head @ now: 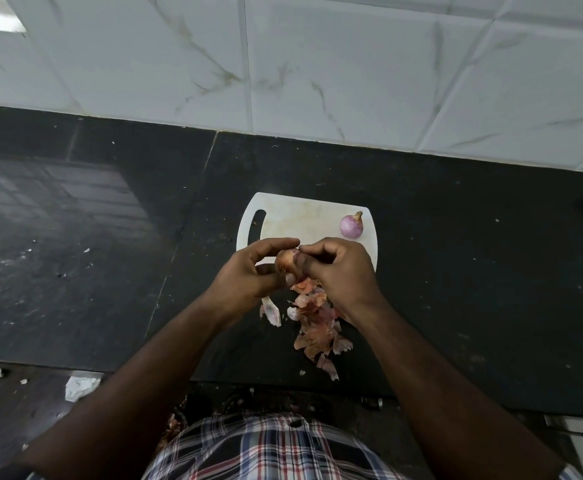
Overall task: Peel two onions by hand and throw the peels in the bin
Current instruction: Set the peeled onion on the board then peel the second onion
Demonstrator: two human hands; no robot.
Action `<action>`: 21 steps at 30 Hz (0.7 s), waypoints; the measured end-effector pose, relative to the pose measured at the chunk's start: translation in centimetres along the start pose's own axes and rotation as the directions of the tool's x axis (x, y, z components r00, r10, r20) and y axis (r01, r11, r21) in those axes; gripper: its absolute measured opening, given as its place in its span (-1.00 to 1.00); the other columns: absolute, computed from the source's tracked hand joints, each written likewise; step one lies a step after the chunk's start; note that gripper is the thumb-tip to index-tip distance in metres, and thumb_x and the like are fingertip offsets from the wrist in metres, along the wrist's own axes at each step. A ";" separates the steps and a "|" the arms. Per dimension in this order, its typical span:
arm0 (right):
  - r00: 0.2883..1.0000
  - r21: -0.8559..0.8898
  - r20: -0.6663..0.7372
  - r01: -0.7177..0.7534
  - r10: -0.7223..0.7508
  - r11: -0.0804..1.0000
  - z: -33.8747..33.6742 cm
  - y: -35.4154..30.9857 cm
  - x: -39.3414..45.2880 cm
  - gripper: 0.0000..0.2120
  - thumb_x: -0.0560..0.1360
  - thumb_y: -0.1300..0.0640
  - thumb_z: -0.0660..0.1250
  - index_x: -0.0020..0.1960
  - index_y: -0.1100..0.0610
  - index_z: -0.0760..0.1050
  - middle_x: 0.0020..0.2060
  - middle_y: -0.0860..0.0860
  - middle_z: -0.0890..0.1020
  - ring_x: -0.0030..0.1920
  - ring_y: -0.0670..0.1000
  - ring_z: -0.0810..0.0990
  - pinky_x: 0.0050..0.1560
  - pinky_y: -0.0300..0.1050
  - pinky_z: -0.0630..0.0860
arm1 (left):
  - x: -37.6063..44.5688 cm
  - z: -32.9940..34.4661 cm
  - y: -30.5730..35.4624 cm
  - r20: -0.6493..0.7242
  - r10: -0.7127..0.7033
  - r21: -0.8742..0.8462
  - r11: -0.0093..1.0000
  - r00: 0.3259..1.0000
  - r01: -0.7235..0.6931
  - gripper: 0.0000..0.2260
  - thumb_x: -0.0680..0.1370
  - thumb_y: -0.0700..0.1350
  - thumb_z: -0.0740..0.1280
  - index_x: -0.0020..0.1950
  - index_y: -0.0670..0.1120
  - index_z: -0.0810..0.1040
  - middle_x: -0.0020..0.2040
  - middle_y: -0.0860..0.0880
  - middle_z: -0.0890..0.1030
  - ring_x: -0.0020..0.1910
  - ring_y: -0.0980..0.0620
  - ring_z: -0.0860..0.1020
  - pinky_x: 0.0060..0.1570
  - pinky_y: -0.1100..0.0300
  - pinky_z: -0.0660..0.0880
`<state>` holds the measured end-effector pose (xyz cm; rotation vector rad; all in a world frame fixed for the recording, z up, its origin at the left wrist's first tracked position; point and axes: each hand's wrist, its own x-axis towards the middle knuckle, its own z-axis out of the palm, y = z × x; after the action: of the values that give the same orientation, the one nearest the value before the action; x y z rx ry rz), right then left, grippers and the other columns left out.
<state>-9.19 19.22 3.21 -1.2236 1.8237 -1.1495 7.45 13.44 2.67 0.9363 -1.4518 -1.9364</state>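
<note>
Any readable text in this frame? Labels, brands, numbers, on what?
None readable.
White cutting board: no print visible.
Peeled onion on the board, and the onion held by the left hand and right hand: no stickers.
Wall tiles: only marble veining.
Black counter: only reflections and scraps.
Plaid shirt: pattern only, no lettering.
Peel pile: no text.

Two onions counted: one peeled onion [351, 226] on one white cutting board [303, 220], one unpeeled onion [285, 260] held between two hands. One heap of peels [314, 320] seen on desk [456, 271].
</note>
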 end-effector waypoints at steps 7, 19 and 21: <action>0.987 0.162 -0.031 -0.149 0.156 0.975 0.0 0.5 0.6 -0.86 0.59 0.25 0.32 -0.10 0.17 0.64 -0.23 0.10 0.70 -0.24 0.01 0.66 -0.14 0.00 0.66 | -0.1 0.4 -0.1 0.049 -0.002 -0.067 0.998 0.999 0.006 -0.54 0.50 -0.51 0.33 0.29 -0.09 0.57 0.26 -0.11 0.59 0.02 0.01 0.67 -0.01 0.24 0.58; 0.996 0.334 -0.019 -0.074 0.085 0.940 0.3 0.3 -0.7 -0.81 0.47 0.40 0.43 0.01 0.18 0.69 -0.08 0.08 0.74 -0.07 0.02 0.73 -0.03 -0.07 0.66 | 0.6 -0.1 -0.9 0.014 -0.073 -0.294 0.953 0.997 0.074 -0.53 0.44 -0.32 0.46 0.34 -0.13 0.54 0.36 -0.35 0.46 0.21 -0.29 0.59 0.18 -0.08 0.59; 0.995 0.276 -0.071 -0.043 0.065 0.960 0.5 0.4 -0.6 -0.79 0.48 0.42 0.40 -0.04 0.15 0.70 -0.13 0.07 0.73 -0.13 0.01 0.72 -0.08 -0.11 0.66 | 0.6 -0.1 -0.9 0.039 -0.070 -0.352 0.933 0.997 0.079 -0.55 0.47 -0.35 0.43 0.35 -0.16 0.51 0.37 -0.36 0.45 0.22 -0.30 0.58 0.15 -0.04 0.61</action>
<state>-8.68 19.68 2.67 -0.9749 1.6748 -1.3840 7.14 13.14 1.68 0.8101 -1.0404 -2.1776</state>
